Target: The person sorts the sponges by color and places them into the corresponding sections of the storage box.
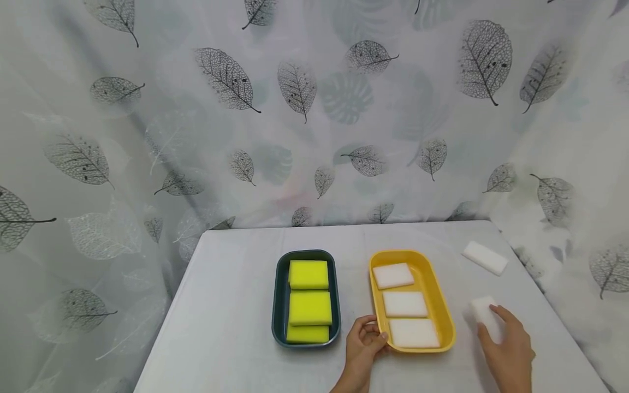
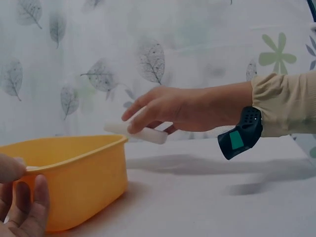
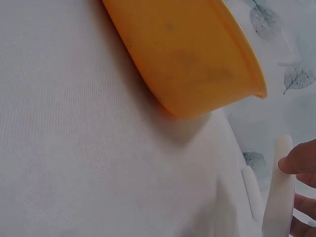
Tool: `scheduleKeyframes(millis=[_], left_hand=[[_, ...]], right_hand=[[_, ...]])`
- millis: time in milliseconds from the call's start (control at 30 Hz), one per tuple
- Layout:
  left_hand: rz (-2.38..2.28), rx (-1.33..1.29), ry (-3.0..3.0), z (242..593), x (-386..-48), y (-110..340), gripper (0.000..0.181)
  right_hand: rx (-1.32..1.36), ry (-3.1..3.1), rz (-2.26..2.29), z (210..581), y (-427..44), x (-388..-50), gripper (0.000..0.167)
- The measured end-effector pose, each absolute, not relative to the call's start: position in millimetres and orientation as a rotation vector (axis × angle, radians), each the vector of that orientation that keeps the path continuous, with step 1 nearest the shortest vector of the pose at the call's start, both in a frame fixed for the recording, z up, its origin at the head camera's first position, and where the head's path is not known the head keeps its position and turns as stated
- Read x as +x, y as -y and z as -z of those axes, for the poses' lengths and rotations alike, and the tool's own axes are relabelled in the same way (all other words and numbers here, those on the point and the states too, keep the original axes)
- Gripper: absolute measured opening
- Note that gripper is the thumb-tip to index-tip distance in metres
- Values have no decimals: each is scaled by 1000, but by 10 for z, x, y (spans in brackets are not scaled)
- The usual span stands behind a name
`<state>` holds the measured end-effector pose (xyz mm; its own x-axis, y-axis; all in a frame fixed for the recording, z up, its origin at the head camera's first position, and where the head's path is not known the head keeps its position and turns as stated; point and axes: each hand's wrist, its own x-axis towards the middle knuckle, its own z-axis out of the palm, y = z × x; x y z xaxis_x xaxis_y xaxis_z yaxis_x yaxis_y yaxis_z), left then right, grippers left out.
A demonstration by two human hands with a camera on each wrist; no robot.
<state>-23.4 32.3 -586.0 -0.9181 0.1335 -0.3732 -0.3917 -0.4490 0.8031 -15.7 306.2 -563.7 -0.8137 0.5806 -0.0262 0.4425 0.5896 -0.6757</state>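
Observation:
My left hand [image 1: 365,345] pinches the near left rim of a yellow tray [image 1: 439,303], thumb over the edge and fingers against its outer wall. Three white sponges [image 1: 405,304] lie in a column inside that tray. To the right of it, my right hand [image 1: 508,344] holds another white sponge [image 1: 486,316] between thumb and fingers. The left wrist view shows this held sponge [image 2: 143,133] raised above the table, near the height of the tray's rim. In the right wrist view the thumb presses on the face of the sponge [image 3: 279,197].
A dark green tray [image 1: 280,297] with yellow sponges [image 1: 309,308] stands left of the yellow tray. One more white sponge [image 1: 485,257] lies near the table's far right corner. A leaf-printed curtain [image 1: 314,136] hangs behind the white table [image 1: 231,305].

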Motion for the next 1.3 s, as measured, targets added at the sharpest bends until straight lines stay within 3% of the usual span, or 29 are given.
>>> scheduleKeyframes(millis=[400,900,1300], left_hand=[[-2421,-346,-1430,5868,-225,-326,45],[-2401,-362,-1446,5863,-239,-327,46],[-2414,-327,-1456,5877,-234,-326,46]], right_hand=[[-560,2637,-1000,5484,-2971,-322,62],[55,2521,-867,5451,-2896,-505,70],[241,2639,-878,5326,-2820,-701,67]])
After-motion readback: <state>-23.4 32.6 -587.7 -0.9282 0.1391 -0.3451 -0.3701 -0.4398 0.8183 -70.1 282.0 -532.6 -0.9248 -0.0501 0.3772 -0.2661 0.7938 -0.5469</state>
